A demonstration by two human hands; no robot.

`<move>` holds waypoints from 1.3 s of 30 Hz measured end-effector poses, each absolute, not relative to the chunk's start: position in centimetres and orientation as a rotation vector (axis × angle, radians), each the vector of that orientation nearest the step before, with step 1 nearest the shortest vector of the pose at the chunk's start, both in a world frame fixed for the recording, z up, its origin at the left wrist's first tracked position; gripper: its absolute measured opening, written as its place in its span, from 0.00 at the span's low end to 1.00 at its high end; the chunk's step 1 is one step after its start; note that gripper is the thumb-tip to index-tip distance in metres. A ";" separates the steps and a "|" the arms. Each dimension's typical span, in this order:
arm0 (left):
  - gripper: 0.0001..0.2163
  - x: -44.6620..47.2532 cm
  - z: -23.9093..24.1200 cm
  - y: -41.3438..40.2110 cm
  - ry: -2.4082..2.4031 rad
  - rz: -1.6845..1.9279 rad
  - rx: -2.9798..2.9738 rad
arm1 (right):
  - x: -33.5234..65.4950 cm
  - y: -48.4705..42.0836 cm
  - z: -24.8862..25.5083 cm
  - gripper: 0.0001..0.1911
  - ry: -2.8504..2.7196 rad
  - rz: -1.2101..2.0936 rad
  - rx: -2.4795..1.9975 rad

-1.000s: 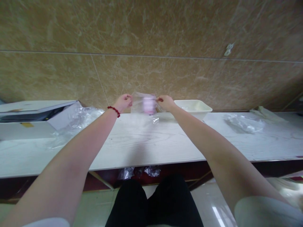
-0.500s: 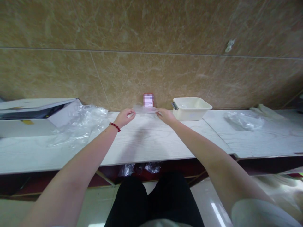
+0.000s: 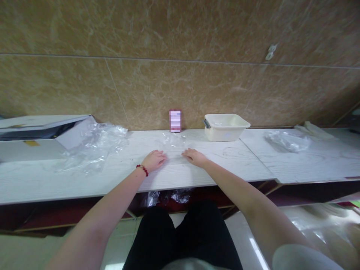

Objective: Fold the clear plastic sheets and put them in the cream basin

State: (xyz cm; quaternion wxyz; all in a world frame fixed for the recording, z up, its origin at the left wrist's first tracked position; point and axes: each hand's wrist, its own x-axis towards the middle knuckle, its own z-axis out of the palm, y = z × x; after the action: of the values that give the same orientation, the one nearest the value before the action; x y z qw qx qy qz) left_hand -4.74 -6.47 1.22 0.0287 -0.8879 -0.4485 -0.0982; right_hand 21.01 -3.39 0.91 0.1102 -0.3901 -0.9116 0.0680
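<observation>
A clear plastic bag [image 3: 174, 143] lies flat on the white wooden table [image 3: 197, 176], just in front of a small pink box [image 3: 175, 120] that stands against the wall. My left hand [image 3: 154, 159], with a red bead bracelet at the wrist, rests on the table and its fingertips pinch the bag's near left corner. At the near right corner, my right hand [image 3: 193, 156] lies low on the table with its fingers on the bag. The bag looks empty.
A cream plastic tub [image 3: 226, 126] stands at the back right of the pink box. Crumpled clear plastic [image 3: 94, 144] lies left, beside a white open carton [image 3: 39, 129]. More clear plastic [image 3: 284, 140] lies on the right tabletop. The marble wall is close behind.
Both hands have come down and toward me, from holding the bag up by the wall to laying it flat on the table. The pink box now stands uncovered at the wall.
</observation>
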 end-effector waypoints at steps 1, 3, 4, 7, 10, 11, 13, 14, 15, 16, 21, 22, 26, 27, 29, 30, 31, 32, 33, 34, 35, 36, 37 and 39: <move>0.13 -4.7 1.2 -6.7 -1.390 -0.296 -2.745 | 21.2 -3.6 1.0 0.18 -2.680 0.202 -1.167; 0.15 -4.9 1.4 -7.1 -1.356 -0.279 -2.784 | 21.6 -4.0 1.2 0.18 -2.709 0.215 -1.176; 0.15 -5.0 1.6 -7.3 -1.321 -0.267 -2.819 | 21.9 -4.2 1.4 0.19 -2.737 0.233 -1.159; 0.19 -5.6 2.4 -7.5 -1.204 -0.214 -2.973 | 22.9 -4.3 2.2 0.24 -2.834 0.342 -1.060; 0.22 -6.1 3.2 -7.3 -1.170 -0.159 -3.080 | 23.7 -3.9 3.0 0.26 -2.849 0.453 -0.968; 0.21 -6.1 3.4 -7.1 -1.207 -0.168 -3.071 | 23.7 -3.6 3.1 0.25 -2.819 0.463 -0.971; 0.21 -5.5 3.4 -6.5 -1.342 -0.230 -2.977 | 23.2 -2.9 3.2 0.23 -2.723 0.433 -1.037; 0.21 -4.9 3.3 -6.1 -1.418 -0.268 -2.910 | 22.6 -2.5 3.1 0.22 -2.672 0.399 -1.086; 0.21 -4.2 3.1 -5.7 -1.489 -0.298 -2.842 | 21.9 -2.0 2.9 0.22 -2.630 0.359 -1.134; 0.20 -3.3 2.9 -5.3 -1.544 -0.308 -2.789 | 21.0 -1.6 2.6 0.22 -2.602 0.316 -1.174; 0.21 0.4 0.7 -2.9 -1.776 -0.226 -2.597 | 16.8 0.5 0.9 0.21 -2.659 0.115 -1.222; 0.22 0.7 0.3 -2.5 -1.804 -0.216 -2.577 | 16.4 0.8 0.6 0.22 -2.669 0.095 -1.259; 0.25 0.6 -0.7 -1.7 -1.888 -0.149 -2.548 | 16.1 1.5 -0.4 0.24 -2.640 0.095 -1.448; 0.26 0.4 -0.7 -1.7 -1.894 -0.132 -2.553 | 16.2 1.6 -0.6 0.25 -2.631 0.101 -1.474; 0.28 -0.3 -0.7 -1.6 -1.893 -0.114 -2.564 | 16.5 1.7 -0.7 0.26 -2.622 0.111 -1.511; 0.29 -0.7 -0.7 -1.6 -1.894 -0.115 -2.563 | 16.7 1.7 -0.6 0.27 -2.618 0.119 -1.530; 0.30 -1.1 -0.7 -1.5 -1.903 -0.114 -2.559 | 16.8 1.8 -0.6 0.27 -2.614 0.129 -1.549; 0.30 -1.5 -0.7 -1.3 -1.921 -0.109 -2.551 | 16.8 1.9 -0.5 0.28 -2.610 0.142 -1.569; 0.30 -2.0 -0.6 -1.0 -1.946 -0.105 -2.539 | 16.9 1.9 -0.5 0.29 -2.606 0.154 -1.589; 0.30 -2.4 -0.6 -0.7 -1.976 -0.102 -2.530 | 16.9 2.0 -0.4 0.30 -2.603 0.167 -1.608; 0.30 -2.9 -0.7 -0.4 -2.015 -0.104 -2.519 | 16.8 1.9 -0.3 0.31 -2.599 0.176 -1.623; 0.29 -3.3 -0.7 0.0 -2.064 -0.113 -2.505 | 16.8 1.9 -0.3 0.31 -2.595 0.179 -1.634; 0.28 -3.6 -0.8 0.4 -2.121 -0.131 -2.485 | 16.7 1.8 -0.3 0.31 -2.591 0.178 -1.639; 0.26 -4.2 -0.9 1.1 -2.244 -0.209 -2.429 | 16.7 1.8 -0.3 0.32 -2.576 0.170 -1.625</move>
State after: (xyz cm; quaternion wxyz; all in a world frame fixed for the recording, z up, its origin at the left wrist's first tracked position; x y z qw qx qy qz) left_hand -4.22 1.10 -0.93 -0.0861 -0.7303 -0.6748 -0.0628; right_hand 16.67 1.76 -0.30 0.0455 -0.5321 -0.8436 0.0557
